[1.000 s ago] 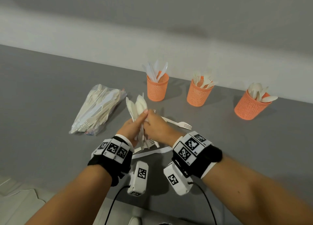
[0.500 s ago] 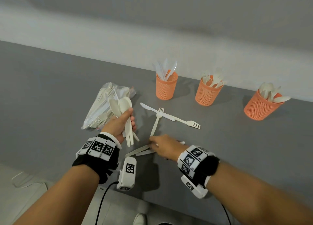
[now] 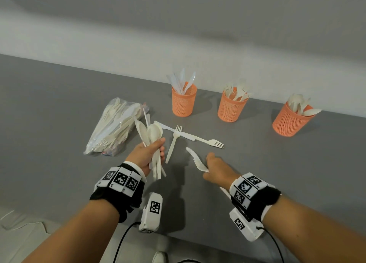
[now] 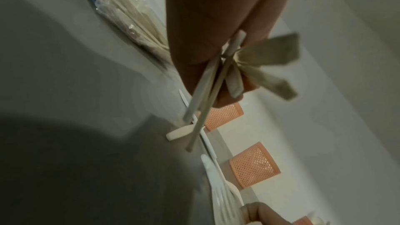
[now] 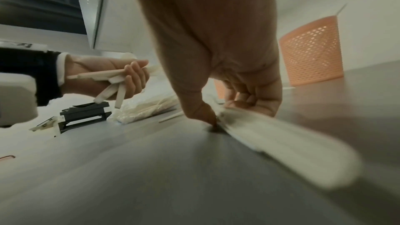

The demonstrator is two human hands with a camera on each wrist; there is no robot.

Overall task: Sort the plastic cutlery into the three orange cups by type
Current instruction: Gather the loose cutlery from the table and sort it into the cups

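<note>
My left hand grips a bundle of white spoons, bowls up, above the table's middle left; their handles fan out below the fist. My right hand pinches a couple of white knives, blurred, tips pointing up and left just above the table. The same knives lie under my thumb and curled fingers. At the back stand three orange cups: one with knives, one with forks, one with spoons. A knife and two forks lie crossed on the table.
A clear plastic bag of mixed cutlery lies at the left on the grey table. A white wall runs behind the cups. A small black device sits at the table's far left. The table's near edge is below my wrists.
My right hand went down to the knives near the table's front, took hold of them and now lifts them. The left hand moved left and keeps the spoons.
</note>
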